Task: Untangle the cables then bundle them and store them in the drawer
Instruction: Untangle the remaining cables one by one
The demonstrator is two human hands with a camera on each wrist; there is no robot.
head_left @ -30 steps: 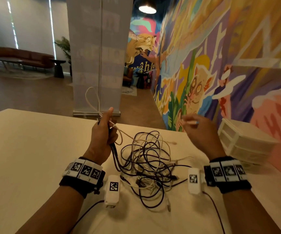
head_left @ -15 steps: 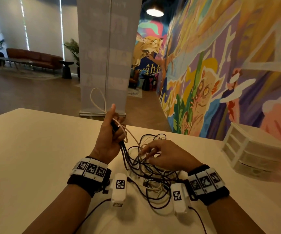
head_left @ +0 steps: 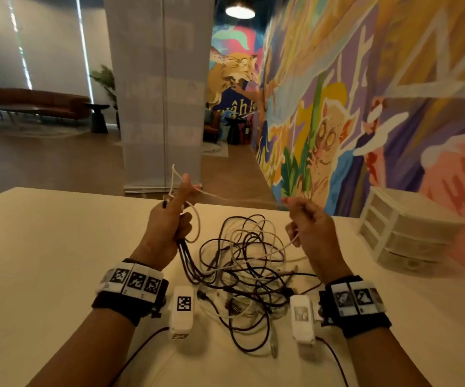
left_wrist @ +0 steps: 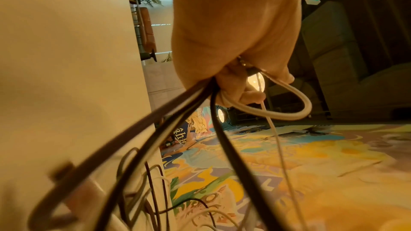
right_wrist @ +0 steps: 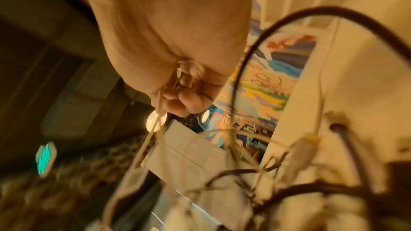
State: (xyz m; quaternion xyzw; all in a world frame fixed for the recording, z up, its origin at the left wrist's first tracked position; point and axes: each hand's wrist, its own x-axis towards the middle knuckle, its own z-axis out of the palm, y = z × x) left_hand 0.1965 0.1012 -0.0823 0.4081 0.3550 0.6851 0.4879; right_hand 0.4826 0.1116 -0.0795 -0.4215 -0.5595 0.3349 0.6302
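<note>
Left hand (head_left: pixel 167 227) grips several black and white cable ends; right hand (head_left: pixel 311 230) pinches a white cable (head_left: pixel 236 199) stretched between both hands. Tangled cables (head_left: pixel 242 263) lie on the bench (head_left: pixel 44 261); drawer unit (head_left: pixel 404 230) stands right.

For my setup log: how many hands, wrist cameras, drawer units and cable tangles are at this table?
Hands: 2, left hand and right hand, both holding the white cable
Wrist cameras: 2
Drawer unit: 1
Cable tangle: 1; single cables cannot be counted
Total: 6
</note>
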